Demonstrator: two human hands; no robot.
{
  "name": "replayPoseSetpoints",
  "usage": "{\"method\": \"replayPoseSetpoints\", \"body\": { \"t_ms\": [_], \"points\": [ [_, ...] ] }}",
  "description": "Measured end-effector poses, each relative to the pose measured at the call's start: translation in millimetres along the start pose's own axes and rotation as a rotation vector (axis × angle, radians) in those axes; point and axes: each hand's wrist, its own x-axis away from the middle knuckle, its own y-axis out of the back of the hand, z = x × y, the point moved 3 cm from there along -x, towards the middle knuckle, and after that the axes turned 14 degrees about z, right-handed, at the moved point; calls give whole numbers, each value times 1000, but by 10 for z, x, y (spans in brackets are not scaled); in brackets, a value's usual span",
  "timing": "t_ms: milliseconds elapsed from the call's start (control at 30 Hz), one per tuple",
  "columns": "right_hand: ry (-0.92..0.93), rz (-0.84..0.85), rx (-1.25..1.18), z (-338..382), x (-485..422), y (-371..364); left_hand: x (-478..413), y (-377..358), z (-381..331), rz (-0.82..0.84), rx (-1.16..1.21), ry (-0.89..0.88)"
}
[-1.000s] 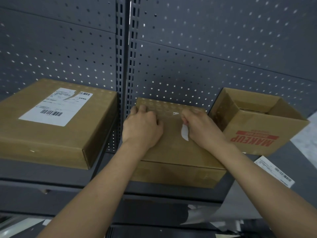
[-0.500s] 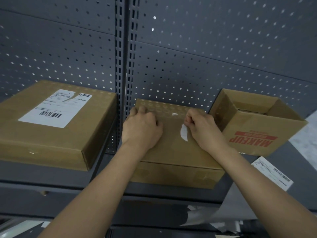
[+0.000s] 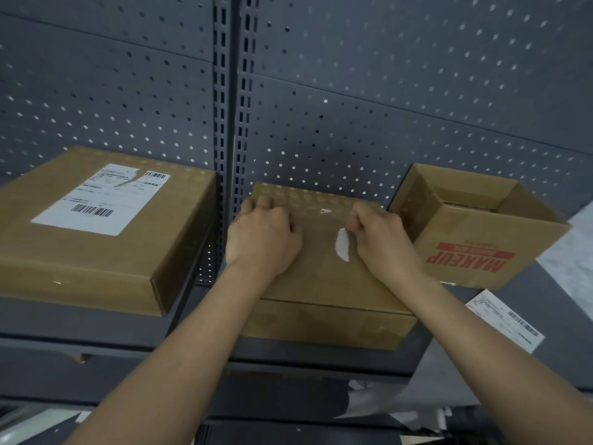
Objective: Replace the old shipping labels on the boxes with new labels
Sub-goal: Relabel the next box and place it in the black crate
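A dark grey perforated metal back panel (image 3: 385, 75) fills the upper view, and the grey metal shelf (image 3: 96, 319) below it carries three boxes. At nine o'clock from the centre lies a large flat brown cardboard box (image 3: 96, 261). A white printed shipping label (image 3: 93, 203) is stuck on its top, torn at the far edge; barcodes show, but the small print is too fine to read. At the centre sits the middle flat brown cardboard box (image 3: 321, 284), the one being worked on. At its three o'clock stands an open brown cardboard carton (image 3: 475, 232) printed MAKEUP in red capitals, upside down from here. The left hand (image 3: 263, 239) presses palm down on the middle box's top toward ten o'clock, gripping nothing. The right hand (image 3: 382, 239), apart from it toward two o'clock, pinches the upper end of a curled white label strip (image 3: 342, 245); whether the strip's lower end is stuck down I cannot tell. A loose white barcoded label sheet (image 3: 503, 319) lies at four o'clock, near the carton. A tiny white paper scrap (image 3: 325, 211) sits at twelve o'clock between the hands. I judge the middle box's old label nearly off, with only the strip and scrap left. No new label is on it, and the large box's torn label looks yet to be replaced.
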Motion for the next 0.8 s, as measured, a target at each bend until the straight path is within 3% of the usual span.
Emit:
{"method": "replayPoseSetpoints", "body": {
  "t_ms": [67,467,800],
  "points": [
    [-4,-46,-8,-7,14,7,6,0,-3,1,-4,1],
    [104,135,372,215,-29,-16,28,7,-10,8,-5,9],
    [113,177,233,138,-52,-39,26,12,-14,-4,0,7]
  ]
}}
